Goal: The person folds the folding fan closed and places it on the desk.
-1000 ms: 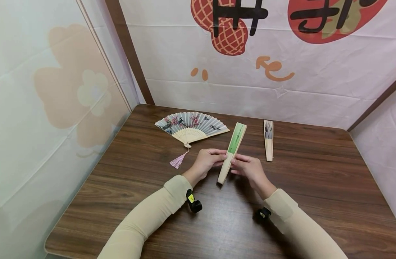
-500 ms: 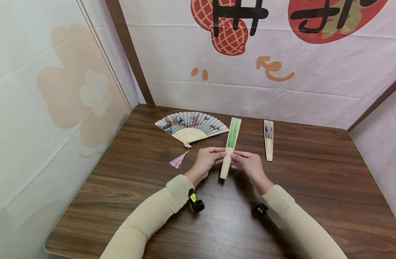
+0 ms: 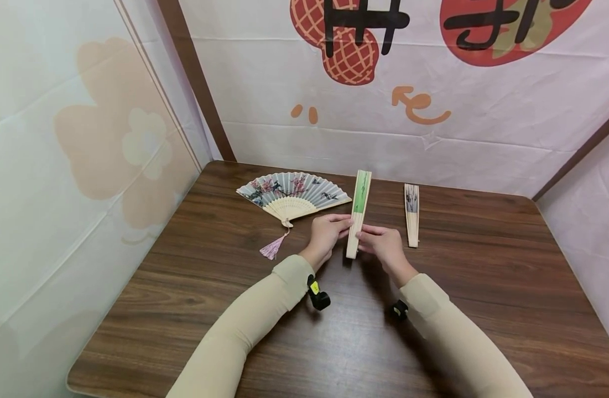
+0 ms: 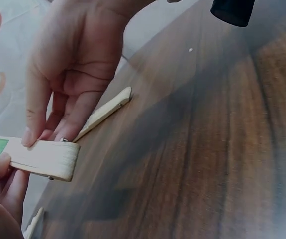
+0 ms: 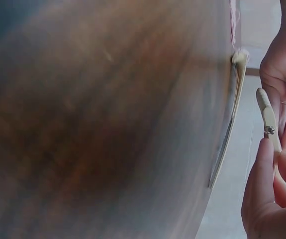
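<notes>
Wood table [image 3: 483, 287]: both hands pinch green fan [image 3: 358, 213].

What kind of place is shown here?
Probably a small staged booth: a wooden table enclosed by printed cloth walls. Both hands hold a closed green fan.

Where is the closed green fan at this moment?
In the head view the closed green fan is near the table's middle, held between the left hand and right hand, with the open painted fan to its left and another closed fan to its right.
</notes>
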The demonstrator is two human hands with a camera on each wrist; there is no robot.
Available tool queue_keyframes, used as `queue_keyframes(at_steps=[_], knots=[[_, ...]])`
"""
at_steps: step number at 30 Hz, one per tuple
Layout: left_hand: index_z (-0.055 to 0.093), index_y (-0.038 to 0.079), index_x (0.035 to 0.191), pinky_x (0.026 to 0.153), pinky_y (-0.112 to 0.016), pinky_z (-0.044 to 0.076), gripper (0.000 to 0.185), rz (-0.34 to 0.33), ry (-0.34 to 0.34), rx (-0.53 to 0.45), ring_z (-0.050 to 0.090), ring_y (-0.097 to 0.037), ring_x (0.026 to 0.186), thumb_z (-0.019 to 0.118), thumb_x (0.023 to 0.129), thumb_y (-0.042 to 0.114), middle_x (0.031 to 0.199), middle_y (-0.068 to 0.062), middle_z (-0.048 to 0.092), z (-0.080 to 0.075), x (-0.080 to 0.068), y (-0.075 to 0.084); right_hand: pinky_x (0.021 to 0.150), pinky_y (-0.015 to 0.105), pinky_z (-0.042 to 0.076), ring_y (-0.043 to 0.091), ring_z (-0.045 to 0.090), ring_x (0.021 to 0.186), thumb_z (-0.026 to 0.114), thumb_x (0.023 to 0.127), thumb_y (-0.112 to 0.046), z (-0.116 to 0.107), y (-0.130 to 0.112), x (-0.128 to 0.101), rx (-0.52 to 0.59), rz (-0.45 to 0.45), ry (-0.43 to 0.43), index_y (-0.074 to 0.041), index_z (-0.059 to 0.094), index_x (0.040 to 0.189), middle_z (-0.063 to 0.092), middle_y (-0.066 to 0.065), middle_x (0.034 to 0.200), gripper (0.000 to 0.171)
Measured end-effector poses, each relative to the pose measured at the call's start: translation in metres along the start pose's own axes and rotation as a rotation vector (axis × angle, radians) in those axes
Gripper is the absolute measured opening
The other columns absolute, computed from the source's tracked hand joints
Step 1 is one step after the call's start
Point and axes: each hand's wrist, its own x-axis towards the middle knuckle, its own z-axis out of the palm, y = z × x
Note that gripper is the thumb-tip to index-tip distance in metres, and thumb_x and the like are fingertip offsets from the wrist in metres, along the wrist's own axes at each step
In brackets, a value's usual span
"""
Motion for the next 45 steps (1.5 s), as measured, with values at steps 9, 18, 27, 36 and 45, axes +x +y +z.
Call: queue_keyframes(at_steps=[9,18,27,36,45], knots=[[0.073,-0.008,0.105,0.082,-0.030,0.063,0.021,-0.027,0.009,0.036,0.073,-0.020,0.096,0.074,0.088,0.003,0.108,-0.022,0.074,0.018,0.018,-0.004,0.077,0.027,0.063,0.003,0.069,0.068,0.066,0.093,-0.001,-0.010,-0.012,0.021,-0.072,0.075,0.057,0.010,0.060,0.129,0.070,0.021,0.117,0.038],[0.074,-0.010,0.099,0.077,-0.029,0.064,0.015,-0.086,0.042,0.128,0.072,-0.018,0.082,0.074,0.086,-0.002,0.102,-0.024,0.074,0.035,0.022,-0.010,0.080,0.028,0.063,0.004,0.067,0.067,0.063,0.095,0.000,-0.024,-0.015,0.042,-0.116,0.122,0.110,0.011,0.059,0.129,0.074,0.014,0.105,0.036],[0.074,-0.010,0.098,0.077,-0.029,0.064,0.014,-0.100,0.082,0.173,0.074,-0.022,0.088,0.073,0.087,-0.003,0.101,-0.024,0.074,0.043,0.023,-0.018,0.075,0.024,0.063,0.003,0.066,0.064,0.064,0.093,0.002,-0.028,-0.010,0.050,-0.112,0.187,0.134,0.011,0.060,0.128,0.069,0.021,0.119,0.037],[0.076,-0.008,0.093,0.072,-0.025,0.064,0.010,-0.100,0.105,0.264,0.074,-0.018,0.082,0.074,0.085,-0.003,0.096,-0.021,0.076,0.041,0.030,-0.024,0.073,0.024,0.063,0.004,0.066,0.063,0.064,0.092,0.005,-0.026,-0.006,0.057,-0.096,0.222,0.124,0.012,0.059,0.129,0.073,0.015,0.102,0.037],[0.078,-0.004,0.088,0.063,-0.019,0.061,0.007,-0.070,0.115,0.411,0.072,-0.011,0.070,0.076,0.084,0.001,0.089,-0.016,0.077,0.042,0.036,-0.023,0.073,0.025,0.064,0.004,0.065,0.060,0.065,0.092,0.004,-0.024,-0.007,0.062,-0.108,0.243,0.125,0.012,0.059,0.128,0.067,0.023,0.122,0.038]])
